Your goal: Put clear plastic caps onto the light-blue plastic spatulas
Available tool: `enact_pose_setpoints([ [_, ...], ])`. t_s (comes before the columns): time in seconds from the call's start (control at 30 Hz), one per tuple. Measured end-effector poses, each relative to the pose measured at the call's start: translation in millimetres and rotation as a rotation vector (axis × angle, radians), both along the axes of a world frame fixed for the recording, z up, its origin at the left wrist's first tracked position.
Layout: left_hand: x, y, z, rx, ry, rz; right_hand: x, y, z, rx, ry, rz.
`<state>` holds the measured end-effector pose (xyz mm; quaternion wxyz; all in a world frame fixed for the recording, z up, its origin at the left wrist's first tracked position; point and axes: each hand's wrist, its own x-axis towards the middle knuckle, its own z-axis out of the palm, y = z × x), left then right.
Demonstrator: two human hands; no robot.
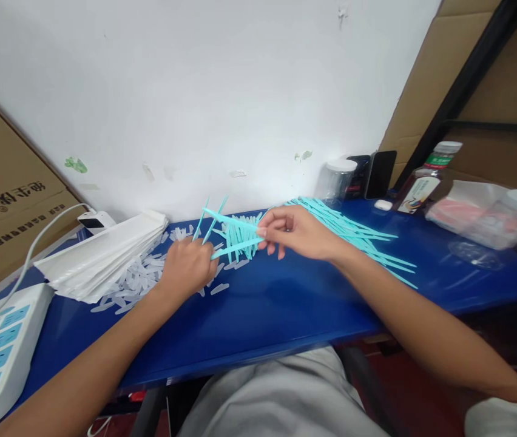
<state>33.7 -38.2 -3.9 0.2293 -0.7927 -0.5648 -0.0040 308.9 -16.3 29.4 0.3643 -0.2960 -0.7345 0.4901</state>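
Clock centred between the hands, 12 = wall. I note a turquoise strip [239, 247] spanning the two, above the blue table [281, 315]. Right hand [297, 233], at 3, pinches its end, thumb to fingers. Left hand [189, 265], at 9, curled tight round slanting strips [201, 218]. Long-strip pile [343, 226] at 3, farther out; lidded jar [338, 180], 2; white sleeves [108, 258], 9; power strip [3, 343], 8.

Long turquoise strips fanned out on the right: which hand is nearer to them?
Right. The right hand is right by the left end of those strips; the left hand is farther off, to the left of the right hand.
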Motion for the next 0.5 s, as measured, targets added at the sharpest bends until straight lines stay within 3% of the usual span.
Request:
enact_pose_setpoints([
  [0.2, -0.3, -1.3, 6.5, -0.170, -0.199, -0.038, 27.5, 18.5, 9.1, 0.272, -0.136, -0.251],
  [0.33, -4.1, 1.5, 3.9, -0.275, -0.397, -0.087, 31.7, 22.7, 7.8, 0.365, -0.174, -0.238],
  [0.5, -5.7, 2.3, 2.9, -0.350, -0.540, -0.156, 28.2, 20.1, 6.1, 0.347, -0.177, -0.204],
])
